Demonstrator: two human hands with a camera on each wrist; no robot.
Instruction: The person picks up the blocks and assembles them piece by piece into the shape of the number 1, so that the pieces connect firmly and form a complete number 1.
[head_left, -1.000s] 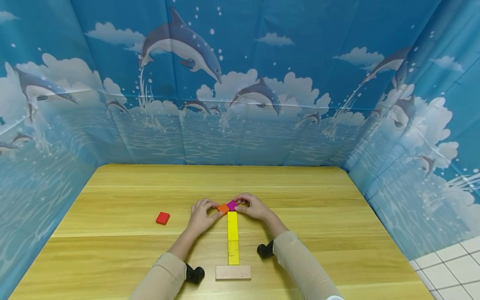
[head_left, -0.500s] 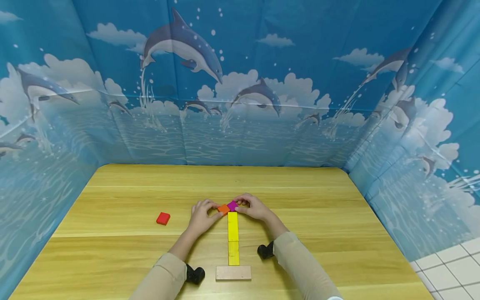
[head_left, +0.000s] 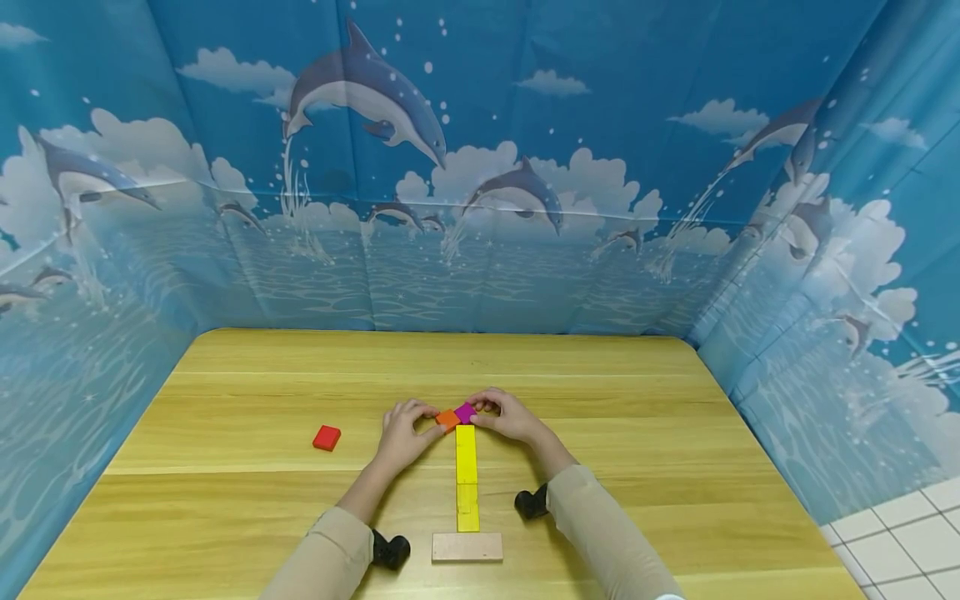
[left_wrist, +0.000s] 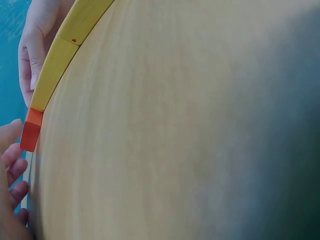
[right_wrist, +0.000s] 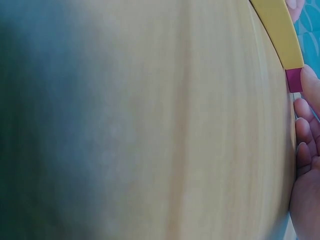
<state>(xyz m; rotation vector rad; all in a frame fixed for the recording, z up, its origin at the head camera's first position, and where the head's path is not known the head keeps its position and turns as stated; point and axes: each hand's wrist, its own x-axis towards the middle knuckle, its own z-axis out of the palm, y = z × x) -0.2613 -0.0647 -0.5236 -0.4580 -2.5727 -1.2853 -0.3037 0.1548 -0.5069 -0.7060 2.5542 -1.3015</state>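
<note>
My left hand pinches an orange square block between thumb and fingers. Opposite it, my right hand pinches a purple square block. The two squares lie tilted, side by side with edges meeting, at the far end of a column of two yellow blocks. In the left wrist view the orange block touches the yellow end. The purple block likewise meets the yellow one in the right wrist view, with my thumb against it.
A pale wooden block lies crosswise at the column's near end. To the left, a red square block lies alone on the wooden table. A dolphin-print curtain stands behind the table.
</note>
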